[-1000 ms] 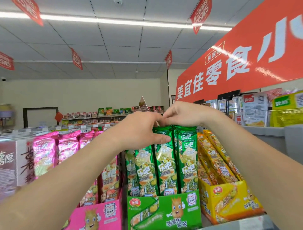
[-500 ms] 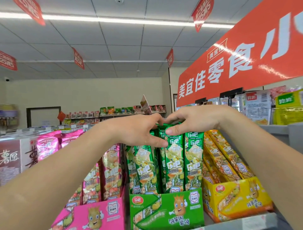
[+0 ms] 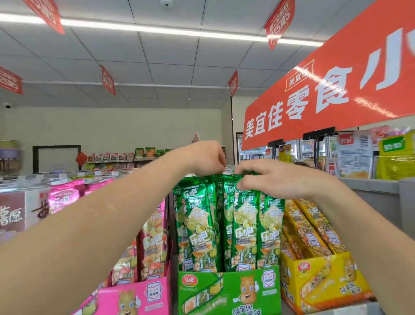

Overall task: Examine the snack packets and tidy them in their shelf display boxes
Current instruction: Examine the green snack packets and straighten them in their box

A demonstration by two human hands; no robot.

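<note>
Above green cardboard box [image 3: 224, 290]: left hand [image 3: 202, 157], right hand [image 3: 276, 177] fingers [image 3: 246, 174] pinch glossy foil packets [image 3: 244, 224]

One pink display box [image 3: 134, 299], one green display box [image 3: 224, 290], one yellow display box [image 3: 325, 276], at least four green packets [image 3: 244, 224], one left hand [image 3: 205, 157], one right hand [image 3: 269, 179], five red ceiling pennants [image 3: 108, 79], one red banner [image 3: 336, 90]

Red banner [image 3: 325, 90] with white characters runs along the upper right. Red pennants [image 3: 108, 79] hang from the tiled ceiling. One light strip [image 3: 157, 28] crosses it, with a dome camera [image 3: 166, 2] at the top edge. Second camera [image 3: 6, 105] sits high on the far left. Far wall: stocked shelf [image 3: 125, 157], dark-framed panel [image 3: 57, 158], red diamond ornament [image 3: 81, 158] between them.
</note>
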